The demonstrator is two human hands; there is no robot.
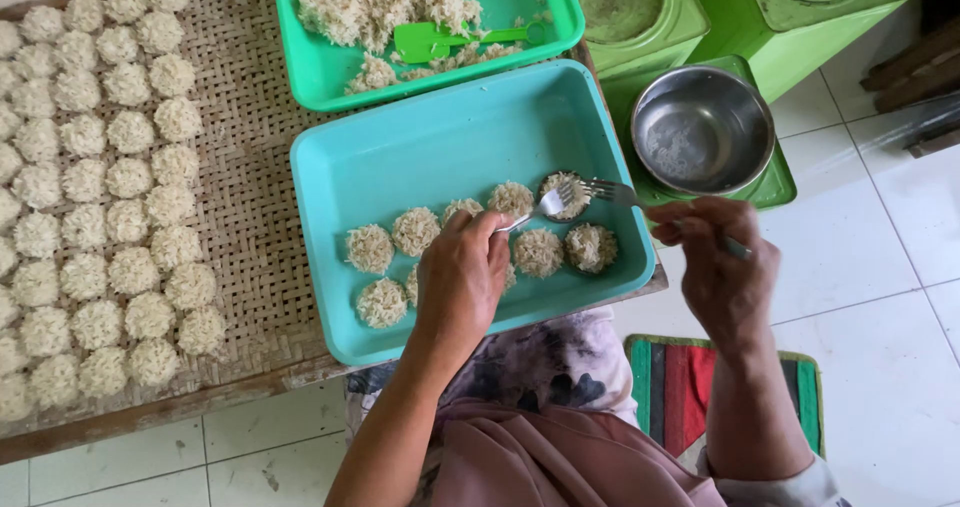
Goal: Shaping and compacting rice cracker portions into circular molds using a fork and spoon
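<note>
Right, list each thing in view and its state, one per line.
Left hand: holds a spoon.
Right hand: holds a fork.
Round mould: filled, in the blue tray.
Green tray: part full of loose noodles.
Steel bowl: empty.
Woven mat: rows of noodle cakes.

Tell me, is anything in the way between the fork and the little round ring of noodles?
Nothing visible is. The fork in the right hand points straight at the ring mold. The left hand's spoon touches the ring from the other side.
</note>
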